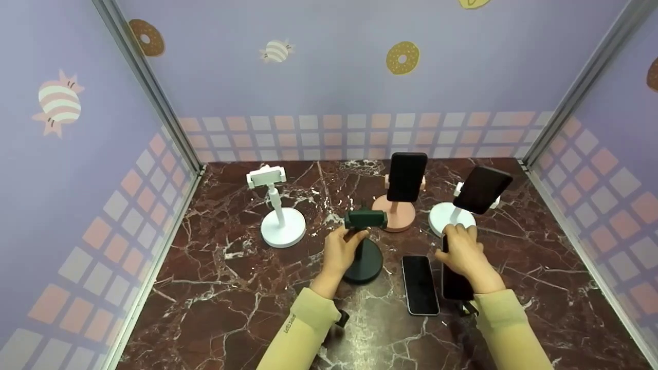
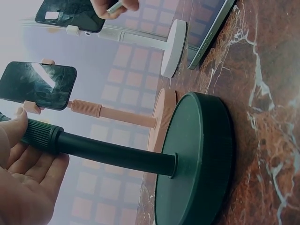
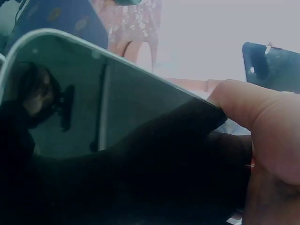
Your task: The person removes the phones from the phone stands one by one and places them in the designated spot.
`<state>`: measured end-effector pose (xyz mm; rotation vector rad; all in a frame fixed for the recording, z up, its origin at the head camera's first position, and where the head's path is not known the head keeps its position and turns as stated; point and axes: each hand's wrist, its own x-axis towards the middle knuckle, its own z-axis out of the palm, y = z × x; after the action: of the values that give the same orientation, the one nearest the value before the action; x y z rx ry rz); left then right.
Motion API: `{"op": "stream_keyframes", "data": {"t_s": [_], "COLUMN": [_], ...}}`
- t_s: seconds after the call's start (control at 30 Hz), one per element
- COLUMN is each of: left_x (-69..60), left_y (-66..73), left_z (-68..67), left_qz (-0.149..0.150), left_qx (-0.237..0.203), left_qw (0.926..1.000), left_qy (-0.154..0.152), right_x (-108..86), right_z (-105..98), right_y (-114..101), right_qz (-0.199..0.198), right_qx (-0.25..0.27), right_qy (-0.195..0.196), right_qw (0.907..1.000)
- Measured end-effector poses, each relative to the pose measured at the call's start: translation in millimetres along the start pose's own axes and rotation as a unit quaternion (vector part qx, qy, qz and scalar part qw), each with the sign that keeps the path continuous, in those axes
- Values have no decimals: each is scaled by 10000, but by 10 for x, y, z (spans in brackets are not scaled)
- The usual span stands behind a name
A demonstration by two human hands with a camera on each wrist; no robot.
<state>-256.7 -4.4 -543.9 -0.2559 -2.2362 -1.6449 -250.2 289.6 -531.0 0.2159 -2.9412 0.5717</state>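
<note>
My left hand (image 1: 341,253) grips the upper post of a dark green phone stand (image 1: 363,262); in the left wrist view the thumb and fingers of the hand (image 2: 28,173) are round its ribbed collar (image 2: 42,136). The stand's clamp (image 1: 366,219) holds no phone. My right hand (image 1: 465,252) pinches a dark phone (image 1: 456,283) near its far end, to the right of another phone (image 1: 420,285) lying on the table. In the right wrist view, the held phone (image 3: 117,131) fills much of the picture, with the hand (image 3: 272,136) at its edge.
Behind stand a pink stand (image 1: 398,218) and a white stand (image 1: 446,215), each with a phone clamped on. Another white stand (image 1: 284,228) with an unfilled clamp is on the left. Patterned walls (image 1: 329,77) enclose the marbled table (image 1: 231,308) at the back and sides.
</note>
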Motion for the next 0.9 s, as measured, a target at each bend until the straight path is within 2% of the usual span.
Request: {"op": "stream_keyframes", "data": {"t_s": [0.27, 0.53, 0.7, 0.9], "left_x": [12, 87, 206, 410], "left_y": [-4, 10, -12, -68], "left_z": [3, -70, -132, -239], "left_qz": [-28, -138, -288, -240], "left_qx": [85, 128, 159, 779], "left_qw": [9999, 9996, 9993, 9964], "left_qy": [112, 198, 158, 224], "right_x": [3, 13, 22, 22], "right_z": [114, 201, 233, 266], "right_y": [104, 147, 169, 175], "right_qz": [23, 91, 142, 207], "right_qx": [26, 52, 57, 98], "right_qy": [-400, -658, -752, -985], "right_qw": [9992, 9978, 9971, 9949]}}
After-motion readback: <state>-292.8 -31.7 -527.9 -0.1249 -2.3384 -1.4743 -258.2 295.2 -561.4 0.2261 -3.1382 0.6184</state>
